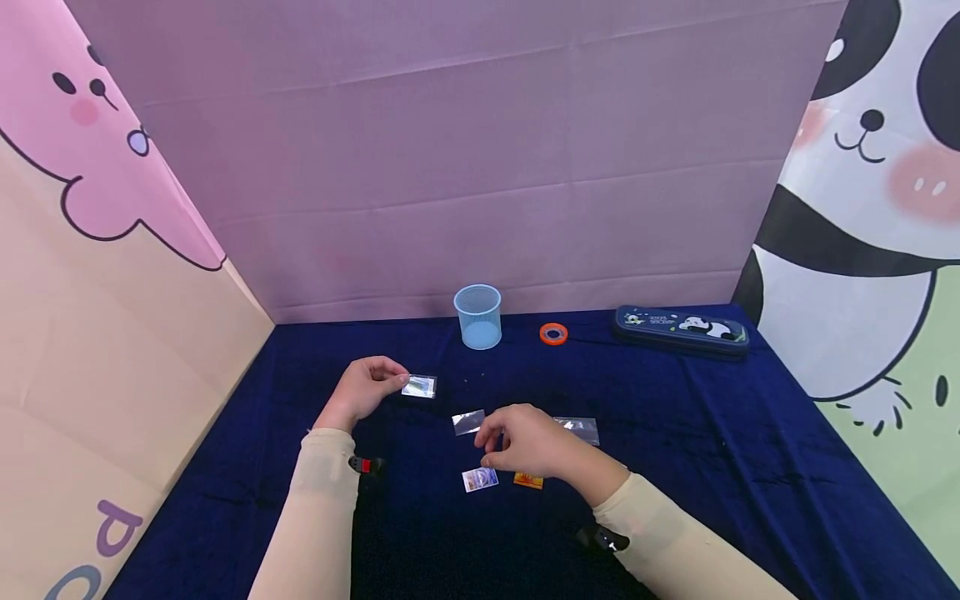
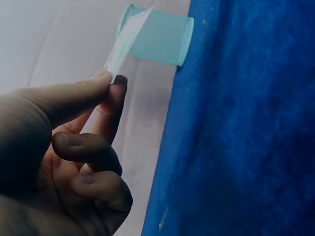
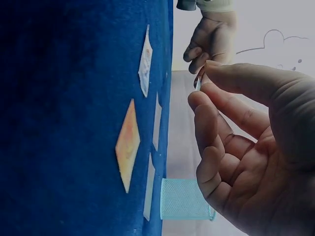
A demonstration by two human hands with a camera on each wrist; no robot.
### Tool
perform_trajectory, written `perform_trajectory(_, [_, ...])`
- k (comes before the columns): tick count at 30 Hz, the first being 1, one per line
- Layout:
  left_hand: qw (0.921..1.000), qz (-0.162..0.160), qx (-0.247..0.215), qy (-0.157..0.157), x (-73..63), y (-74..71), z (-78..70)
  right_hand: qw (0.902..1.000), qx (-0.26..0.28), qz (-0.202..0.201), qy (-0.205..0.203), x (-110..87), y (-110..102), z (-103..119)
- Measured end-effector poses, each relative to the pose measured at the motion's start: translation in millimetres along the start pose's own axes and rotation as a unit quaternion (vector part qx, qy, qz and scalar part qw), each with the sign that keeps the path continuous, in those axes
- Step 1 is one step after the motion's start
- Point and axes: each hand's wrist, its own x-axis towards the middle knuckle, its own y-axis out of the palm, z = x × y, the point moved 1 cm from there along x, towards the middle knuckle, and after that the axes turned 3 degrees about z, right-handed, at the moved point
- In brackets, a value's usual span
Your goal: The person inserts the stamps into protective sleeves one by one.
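Observation:
My left hand (image 1: 363, 390) pinches a small shiny card in a clear sleeve (image 1: 419, 386) between thumb and fingertip. The left wrist view shows this card (image 2: 129, 42) edge-on and raised, its other fingers curled below. Over the middle of the cloth hovers my right hand (image 1: 528, 442), fingers loosely bent, with a gap between thumb and fingers in the head view. Below it lie a purple-white picture card (image 1: 480, 479) and an orange card (image 1: 528, 481), partly covered by the hand. Clear plastic sleeves lie on either side, one at left (image 1: 468, 422), another at right (image 1: 579, 430).
A light blue mesh cup (image 1: 477, 318) stands at the back of the dark blue cloth (image 1: 675, 467). Right of it are an orange tape roll (image 1: 553, 334) and a dark panda pencil case (image 1: 681, 332). Fabric walls (image 1: 480, 150) rise behind and at both sides.

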Motion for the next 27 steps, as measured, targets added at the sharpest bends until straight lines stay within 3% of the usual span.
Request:
perform_trajectory(15, [0.9987,0.024,0.034,-0.028,4.4,6.2,15.3,0.9975,-0.069,0.008,-0.007,5.1,15,-9])
perform_trajectory(27, [0.9961,0.048,0.061,-0.042,4.6,7.7,20.3,0.9953,-0.091,0.029,0.016,3.0,18,-8])
